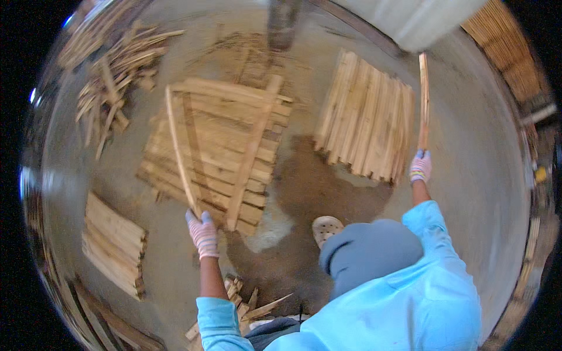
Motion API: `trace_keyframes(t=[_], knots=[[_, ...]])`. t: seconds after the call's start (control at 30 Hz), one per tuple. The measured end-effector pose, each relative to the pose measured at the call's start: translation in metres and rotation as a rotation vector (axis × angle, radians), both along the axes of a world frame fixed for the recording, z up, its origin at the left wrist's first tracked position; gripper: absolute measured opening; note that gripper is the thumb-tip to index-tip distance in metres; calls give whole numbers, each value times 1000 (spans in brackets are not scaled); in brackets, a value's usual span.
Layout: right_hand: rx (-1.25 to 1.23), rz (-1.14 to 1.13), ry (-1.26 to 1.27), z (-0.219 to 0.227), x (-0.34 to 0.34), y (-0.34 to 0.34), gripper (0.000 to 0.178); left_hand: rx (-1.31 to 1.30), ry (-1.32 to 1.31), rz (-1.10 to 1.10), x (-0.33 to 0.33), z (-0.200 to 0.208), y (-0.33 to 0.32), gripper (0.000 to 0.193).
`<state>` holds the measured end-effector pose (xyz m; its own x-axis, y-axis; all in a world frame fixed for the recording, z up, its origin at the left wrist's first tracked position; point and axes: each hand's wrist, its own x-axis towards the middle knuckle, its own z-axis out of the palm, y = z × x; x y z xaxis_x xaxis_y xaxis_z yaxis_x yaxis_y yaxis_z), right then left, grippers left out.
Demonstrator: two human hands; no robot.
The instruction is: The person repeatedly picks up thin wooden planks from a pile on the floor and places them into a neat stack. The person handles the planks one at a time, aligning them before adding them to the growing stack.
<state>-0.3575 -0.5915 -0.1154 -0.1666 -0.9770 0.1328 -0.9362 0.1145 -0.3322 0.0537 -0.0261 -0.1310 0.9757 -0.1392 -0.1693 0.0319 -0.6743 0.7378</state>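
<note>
Both of my hands wear striped, light-coloured gloves. My left hand point(204, 235) is closed round the near end of a long thin wooden strip point(178, 149), which slants up and away over a panel of boards point(219, 134). That panel lies on the floor, with slats side by side and crosswise battens over them. Out to the right, my right hand point(420, 167) grips the lower end of another wooden strip point(424, 99), held pointing away from me. Just left of it lies a row of wooden slats point(366, 117) set edge to edge.
Loose wood pieces point(114, 82) lie heaped at the far left. A smaller stack of boards point(112, 243) is at the near left, and offcuts point(252, 307) lie by my feet. A dark post point(284, 23) and a pale, large object point(413, 20) stand at the far side.
</note>
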Motion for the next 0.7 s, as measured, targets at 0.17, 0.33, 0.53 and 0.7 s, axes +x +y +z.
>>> trace_keyframes(t=[0.17,0.33,0.53,0.7], knots=[[68,-306,19,-44,-52,-20,41,289,-230,-160,-31,-9,-57,58],[168,-197,1,-64,-28,-54,43,563,-193,-276,-40,-20,-96,66],[218,-256,65,-120,-18,-69,42,523,-135,-390,-31,-20,-103,71],[227,81,372,-142,-60,-98,35,-136,307,-273,-13,-2,-90,57]])
